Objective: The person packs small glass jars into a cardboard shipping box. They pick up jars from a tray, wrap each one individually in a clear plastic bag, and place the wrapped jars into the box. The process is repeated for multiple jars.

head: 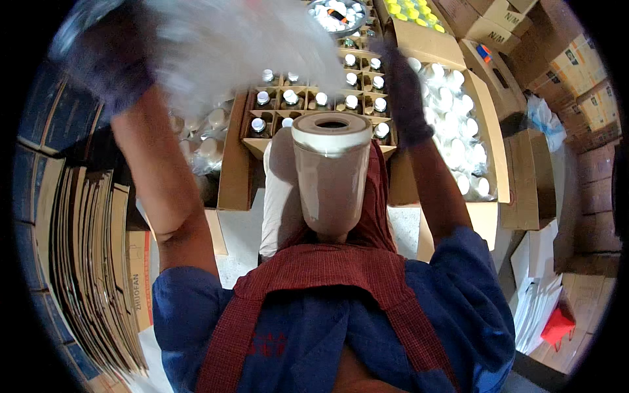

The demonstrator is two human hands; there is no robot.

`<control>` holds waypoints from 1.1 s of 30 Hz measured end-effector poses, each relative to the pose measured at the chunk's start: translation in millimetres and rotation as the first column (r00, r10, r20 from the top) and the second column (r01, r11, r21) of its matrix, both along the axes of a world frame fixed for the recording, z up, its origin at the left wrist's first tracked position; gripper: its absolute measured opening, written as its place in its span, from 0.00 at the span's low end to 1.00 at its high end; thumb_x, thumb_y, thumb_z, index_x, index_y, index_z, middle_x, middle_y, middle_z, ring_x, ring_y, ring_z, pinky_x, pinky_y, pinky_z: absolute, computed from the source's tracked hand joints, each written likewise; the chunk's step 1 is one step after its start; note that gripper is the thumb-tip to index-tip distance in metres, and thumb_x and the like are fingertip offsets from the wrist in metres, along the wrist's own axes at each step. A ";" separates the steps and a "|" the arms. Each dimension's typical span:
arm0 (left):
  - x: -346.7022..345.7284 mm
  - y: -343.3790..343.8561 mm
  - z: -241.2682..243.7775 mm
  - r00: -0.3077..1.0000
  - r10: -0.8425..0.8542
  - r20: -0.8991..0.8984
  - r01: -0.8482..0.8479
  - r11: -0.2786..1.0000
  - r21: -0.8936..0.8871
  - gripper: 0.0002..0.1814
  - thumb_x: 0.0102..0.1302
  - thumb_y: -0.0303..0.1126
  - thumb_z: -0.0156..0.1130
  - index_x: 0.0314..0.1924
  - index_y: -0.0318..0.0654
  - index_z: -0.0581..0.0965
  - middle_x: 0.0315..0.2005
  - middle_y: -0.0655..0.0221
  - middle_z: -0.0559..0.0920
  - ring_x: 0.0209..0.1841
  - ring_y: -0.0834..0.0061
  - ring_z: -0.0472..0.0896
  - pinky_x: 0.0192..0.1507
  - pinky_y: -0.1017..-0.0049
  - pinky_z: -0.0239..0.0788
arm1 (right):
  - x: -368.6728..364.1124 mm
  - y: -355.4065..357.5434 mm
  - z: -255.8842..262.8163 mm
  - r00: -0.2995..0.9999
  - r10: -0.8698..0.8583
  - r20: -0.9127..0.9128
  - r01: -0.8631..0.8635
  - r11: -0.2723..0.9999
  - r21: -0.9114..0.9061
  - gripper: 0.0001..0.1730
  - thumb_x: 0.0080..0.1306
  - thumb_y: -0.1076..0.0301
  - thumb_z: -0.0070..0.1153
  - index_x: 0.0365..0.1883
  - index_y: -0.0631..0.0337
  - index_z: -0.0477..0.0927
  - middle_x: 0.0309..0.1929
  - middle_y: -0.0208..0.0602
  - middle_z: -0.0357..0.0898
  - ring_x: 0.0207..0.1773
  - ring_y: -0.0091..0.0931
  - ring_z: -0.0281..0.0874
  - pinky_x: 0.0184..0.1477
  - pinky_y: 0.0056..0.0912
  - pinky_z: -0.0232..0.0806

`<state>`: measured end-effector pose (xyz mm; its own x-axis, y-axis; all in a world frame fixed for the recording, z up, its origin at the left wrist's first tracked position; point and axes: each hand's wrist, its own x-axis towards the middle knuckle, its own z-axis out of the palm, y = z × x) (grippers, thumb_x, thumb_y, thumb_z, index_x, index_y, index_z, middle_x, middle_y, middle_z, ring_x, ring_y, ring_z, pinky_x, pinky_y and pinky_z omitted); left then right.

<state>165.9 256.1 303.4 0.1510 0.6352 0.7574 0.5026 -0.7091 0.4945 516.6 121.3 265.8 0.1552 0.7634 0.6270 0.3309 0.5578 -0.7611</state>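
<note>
My left hand (110,64), in a dark glove, is raised at the upper left, blurred by motion. It grips a sheet or bag of clear plastic (245,46), which spreads across the view and hides part of the bottles. In the middle stands a carton with cardboard dividers (260,145); its cells hold bottles with white caps (350,102). My gloved right hand (408,98) is between this carton and the one on the right; its fingers are too dark and blurred to read. A tapered jar (334,186) with a white rim and a round top opening is in front of my lap.
An open carton (497,147) at right holds plastic-wrapped, white-capped bottles (449,118). Further back are a bowl of white caps (339,14) and yellow-capped bottles (413,11). Flattened cardboard (93,255) stands at left. Stacked boxes (597,182) line the right side.
</note>
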 end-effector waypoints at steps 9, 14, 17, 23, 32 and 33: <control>35.9 -52.3 -117.0 0.999 -0.053 -0.002 0.039 0.747 -0.664 0.34 0.65 0.46 0.62 0.65 0.34 0.65 0.62 0.51 0.69 0.67 0.55 0.62 0.66 0.55 0.55 | -10.4 -37.5 -64.8 0.910 0.245 -0.334 -0.394 0.763 -0.512 0.27 0.69 0.47 0.45 0.43 0.65 0.82 0.43 0.46 0.82 0.50 0.38 0.78 0.56 0.39 0.67; 107.0 -96.7 -105.6 0.634 -0.722 0.275 0.772 0.572 -0.277 0.36 0.60 0.52 0.57 0.61 0.31 0.70 0.63 0.49 0.68 0.66 0.51 0.65 0.67 0.58 0.54 | 3.1 6.1 -106.6 0.914 0.365 -0.176 -0.405 0.802 -0.439 0.27 0.74 0.51 0.35 0.55 0.65 0.73 0.50 0.46 0.78 0.53 0.40 0.76 0.59 0.39 0.65; 93.0 -76.1 -109.2 0.778 -0.628 0.025 0.579 0.700 -0.418 0.32 0.64 0.45 0.53 0.64 0.33 0.66 0.62 0.53 0.68 0.66 0.59 0.64 0.68 0.64 0.53 | 0.7 -1.7 -79.7 0.975 0.219 -0.031 -0.214 0.901 -0.376 0.29 0.76 0.55 0.25 0.55 0.69 0.73 0.49 0.44 0.79 0.55 0.37 0.75 0.58 0.39 0.66; 116.7 -116.3 -69.0 0.701 -0.706 0.098 0.683 0.625 -0.378 0.31 0.63 0.43 0.55 0.63 0.33 0.66 0.61 0.52 0.68 0.65 0.58 0.65 0.67 0.64 0.55 | 5.1 2.9 -82.2 0.998 -0.068 -0.020 0.047 0.854 -0.519 0.35 0.75 0.45 0.27 0.47 0.69 0.77 0.44 0.49 0.80 0.52 0.40 0.77 0.63 0.39 0.62; 108.2 -77.7 -85.7 0.756 -0.639 0.144 0.634 0.658 -0.407 0.31 0.62 0.40 0.58 0.62 0.32 0.67 0.60 0.51 0.69 0.64 0.57 0.66 0.65 0.63 0.57 | -4.9 3.0 -38.8 0.957 0.284 0.065 -0.232 0.880 -0.415 0.37 0.69 0.42 0.39 0.58 0.70 0.72 0.61 0.48 0.72 0.65 0.40 0.67 0.70 0.41 0.54; 108.9 -56.4 -89.8 0.803 -0.573 0.162 0.573 0.670 -0.473 0.31 0.62 0.40 0.58 0.62 0.32 0.67 0.60 0.51 0.69 0.64 0.57 0.66 0.65 0.63 0.57 | -4.6 0.0 -34.2 0.907 0.408 0.103 -0.336 0.850 -0.406 0.41 0.69 0.38 0.37 0.58 0.71 0.71 0.62 0.48 0.71 0.66 0.40 0.67 0.70 0.41 0.53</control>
<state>274.8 199.7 213.6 0.6083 0.6969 0.3799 0.0782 -0.5289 0.8451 512.0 121.3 231.6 -0.2745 0.9214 0.2751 0.3052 0.3548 -0.8837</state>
